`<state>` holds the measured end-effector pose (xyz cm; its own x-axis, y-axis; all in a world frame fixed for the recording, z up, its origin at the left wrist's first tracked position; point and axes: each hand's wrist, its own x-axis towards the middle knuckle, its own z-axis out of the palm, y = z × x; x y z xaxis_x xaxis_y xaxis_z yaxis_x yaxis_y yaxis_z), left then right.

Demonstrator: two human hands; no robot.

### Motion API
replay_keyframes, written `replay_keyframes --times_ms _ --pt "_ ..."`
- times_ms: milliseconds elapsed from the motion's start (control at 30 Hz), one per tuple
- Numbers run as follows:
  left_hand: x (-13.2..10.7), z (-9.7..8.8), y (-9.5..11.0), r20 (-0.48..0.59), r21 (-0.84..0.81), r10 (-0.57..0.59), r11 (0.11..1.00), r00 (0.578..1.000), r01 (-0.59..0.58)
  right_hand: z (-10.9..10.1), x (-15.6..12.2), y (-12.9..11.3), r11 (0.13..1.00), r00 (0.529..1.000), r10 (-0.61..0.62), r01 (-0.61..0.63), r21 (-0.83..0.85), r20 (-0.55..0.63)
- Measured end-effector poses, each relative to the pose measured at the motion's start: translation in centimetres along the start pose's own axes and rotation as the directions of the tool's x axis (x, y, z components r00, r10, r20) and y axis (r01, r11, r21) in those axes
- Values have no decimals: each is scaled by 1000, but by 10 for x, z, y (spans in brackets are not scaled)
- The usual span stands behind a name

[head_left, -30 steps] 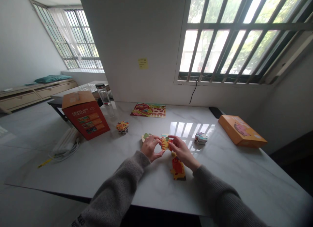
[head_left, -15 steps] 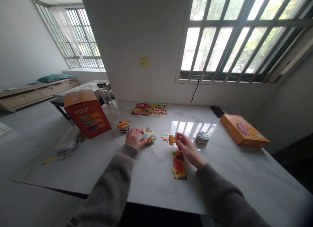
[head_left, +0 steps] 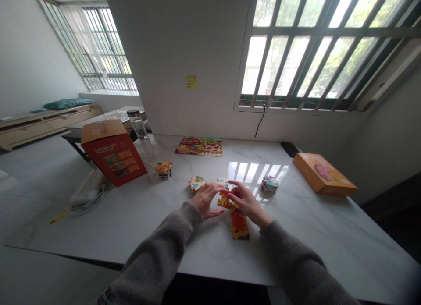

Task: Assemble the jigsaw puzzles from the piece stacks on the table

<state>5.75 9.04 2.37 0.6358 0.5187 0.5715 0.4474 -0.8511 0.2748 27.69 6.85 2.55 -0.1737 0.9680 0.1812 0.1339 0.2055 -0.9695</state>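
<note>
A yellow and orange puzzle piece (head_left: 224, 200) is in the fingers of my right hand (head_left: 249, 203), tilted between both hands. My left hand (head_left: 206, 200) arches at its left side, thumb and fingers apart; whether a fingertip touches the piece is hard to see. Just below lies a joined strip of orange puzzle pieces (head_left: 239, 225) on the tabletop. Behind my fingers, a pale puzzle piece (head_left: 222, 181) is partly covered. To the left of it sits a stack of puzzle pieces (head_left: 196, 182), partly hidden by my left hand.
Further stacks of puzzle pieces stand at the left (head_left: 164, 169) and right (head_left: 270, 184). A farm picture sheet (head_left: 198, 146) lies by the wall. A red puzzle box (head_left: 115, 158), a glass bottle (head_left: 140, 129), an orange box (head_left: 324, 173) and a dark phone-like slab (head_left: 289, 149) edge the table.
My left hand has left the puzzle stack and moved right, beside the orange piece. My right hand has shifted that piece slightly left and down, and its angle has changed.
</note>
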Motion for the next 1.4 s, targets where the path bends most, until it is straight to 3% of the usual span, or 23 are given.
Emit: replay_keyframes --times_ms 133,233,433,633,933,1167,1400 --pt "1 6 0 6 15 -1 1000 1000 1 3 -1 0 1000 999 -8 7 17 41" --pt "-3 6 -5 5 -10 -60 998 998 60 -4 -2 0 1000 1000 -15 15 -23 -7" --pt "-25 16 11 193 -69 -28 997 981 42 -22 -5 5 990 992 -22 5 -138 -125" --pt "-43 11 33 280 -53 -13 998 960 29 -14 -13 2 936 996 -90 89 -341 14" --pt "-45 9 37 303 -14 -74 997 950 82 -7 -54 -5 737 948 -275 316 -597 161" --pt "-46 12 35 292 -14 -61 998 954 68 2 -107 -5 630 948 -253 311 -711 191" --pt "-47 14 35 284 11 -31 1000 958 29 2 -117 -6 637 949 -246 312 -705 198"
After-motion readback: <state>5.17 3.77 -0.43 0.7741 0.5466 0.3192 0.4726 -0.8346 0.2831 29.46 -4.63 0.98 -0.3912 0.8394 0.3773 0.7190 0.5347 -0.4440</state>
